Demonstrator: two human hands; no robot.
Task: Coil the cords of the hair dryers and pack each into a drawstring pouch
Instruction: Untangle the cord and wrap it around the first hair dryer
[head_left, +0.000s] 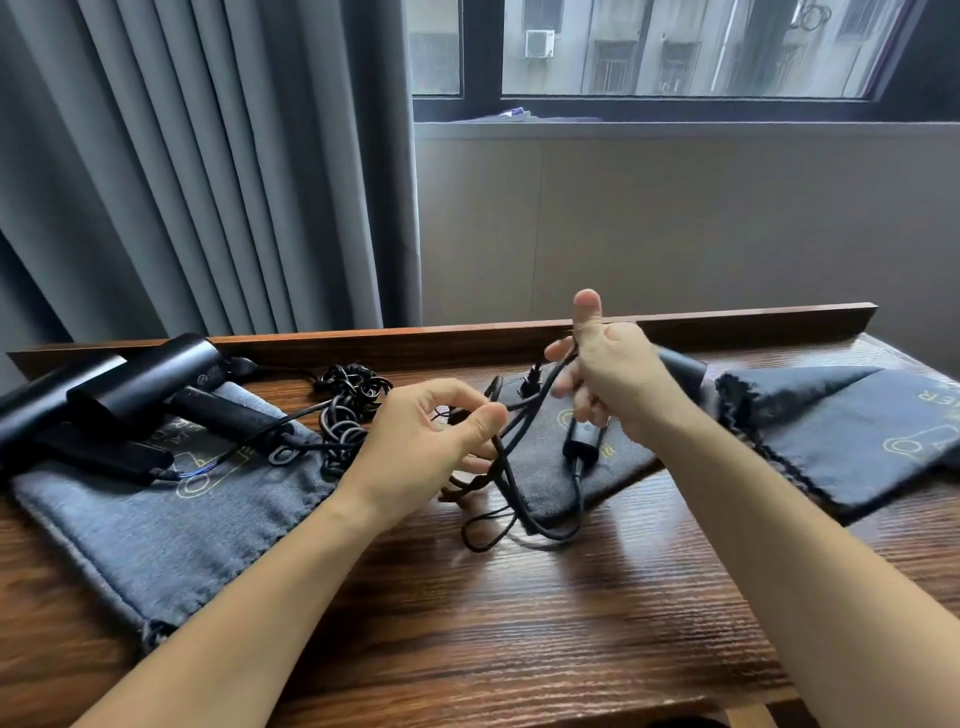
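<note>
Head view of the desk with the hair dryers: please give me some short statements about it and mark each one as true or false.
1. Both hands hold the same black cord above the wooden desk. True: the left hand and the right hand each have a grip on it.
2. Two hair dryers lie at the left, partly on a grey pouch. True.
3. The tangled cord beside those dryers is already neatly coiled. False: it lies in a loose tangle.
4. Every pouch is packed and closed. False: the pouches lie flat, and the right pouch has nothing on it.
5. The curtain hangs at the right. False: it hangs at the left.
</note>
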